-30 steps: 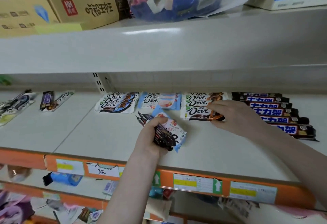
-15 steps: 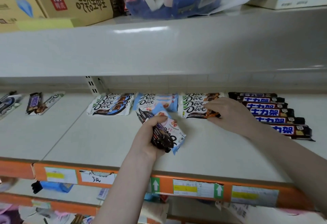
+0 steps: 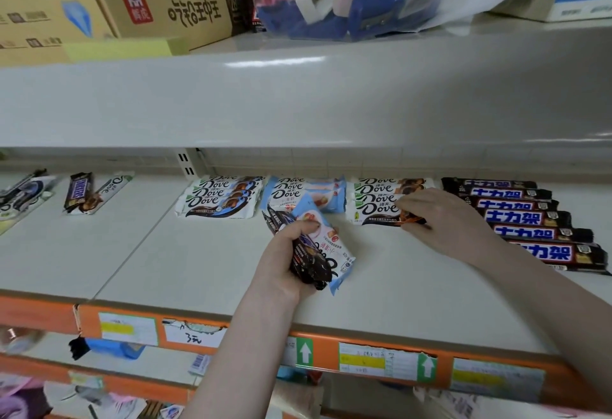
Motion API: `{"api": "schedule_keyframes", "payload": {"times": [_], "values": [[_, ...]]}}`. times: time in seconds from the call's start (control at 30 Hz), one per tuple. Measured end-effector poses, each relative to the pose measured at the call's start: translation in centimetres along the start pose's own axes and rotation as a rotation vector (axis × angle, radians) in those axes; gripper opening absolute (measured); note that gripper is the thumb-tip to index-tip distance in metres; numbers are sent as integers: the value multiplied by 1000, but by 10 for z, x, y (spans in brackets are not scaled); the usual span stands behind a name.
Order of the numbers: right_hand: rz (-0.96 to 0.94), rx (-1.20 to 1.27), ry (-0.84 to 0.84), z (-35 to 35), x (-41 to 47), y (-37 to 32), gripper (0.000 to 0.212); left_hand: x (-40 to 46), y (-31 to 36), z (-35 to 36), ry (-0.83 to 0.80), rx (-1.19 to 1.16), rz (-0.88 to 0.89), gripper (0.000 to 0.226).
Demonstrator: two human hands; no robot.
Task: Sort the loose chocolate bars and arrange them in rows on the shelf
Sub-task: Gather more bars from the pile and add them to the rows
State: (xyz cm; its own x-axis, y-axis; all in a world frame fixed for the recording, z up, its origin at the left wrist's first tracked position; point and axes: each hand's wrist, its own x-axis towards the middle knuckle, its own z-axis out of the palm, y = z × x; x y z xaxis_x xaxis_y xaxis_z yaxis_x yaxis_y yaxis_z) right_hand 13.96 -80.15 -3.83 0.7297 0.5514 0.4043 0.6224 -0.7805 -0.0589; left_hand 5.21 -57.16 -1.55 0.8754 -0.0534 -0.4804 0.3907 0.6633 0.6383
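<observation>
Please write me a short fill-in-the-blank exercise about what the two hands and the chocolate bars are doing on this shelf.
1. The left hand grips a bunch of loose bars, a dark wrapper beside a light ____ one.
2. The right hand touches the Dove stack whose wrapper ends are ____.
3. The dark bars with blue lettering lie on the ____ end of the shelf.

Missing words: blue; brown; right

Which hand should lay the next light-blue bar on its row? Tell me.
Right. The left hand is full, gripping the loose bars; the right hand only touches the brown-ended Dove row, beside the light-blue row.
</observation>
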Motion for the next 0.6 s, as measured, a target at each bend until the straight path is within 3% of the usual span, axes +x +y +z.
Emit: {"api": "schedule_keyframes", "payload": {"times": [0.27,0.43,0.6], "values": [[55,15,25,-4,-1,-3,34,-7,1,3,-4,9,13,25],[161,211,110,-25,-7,-33,27,-13,-3,9,66,-36,34,23],[124,401,-76,-38,-20,-79,36,-23,-13,17,98,-96,44,14]]}}
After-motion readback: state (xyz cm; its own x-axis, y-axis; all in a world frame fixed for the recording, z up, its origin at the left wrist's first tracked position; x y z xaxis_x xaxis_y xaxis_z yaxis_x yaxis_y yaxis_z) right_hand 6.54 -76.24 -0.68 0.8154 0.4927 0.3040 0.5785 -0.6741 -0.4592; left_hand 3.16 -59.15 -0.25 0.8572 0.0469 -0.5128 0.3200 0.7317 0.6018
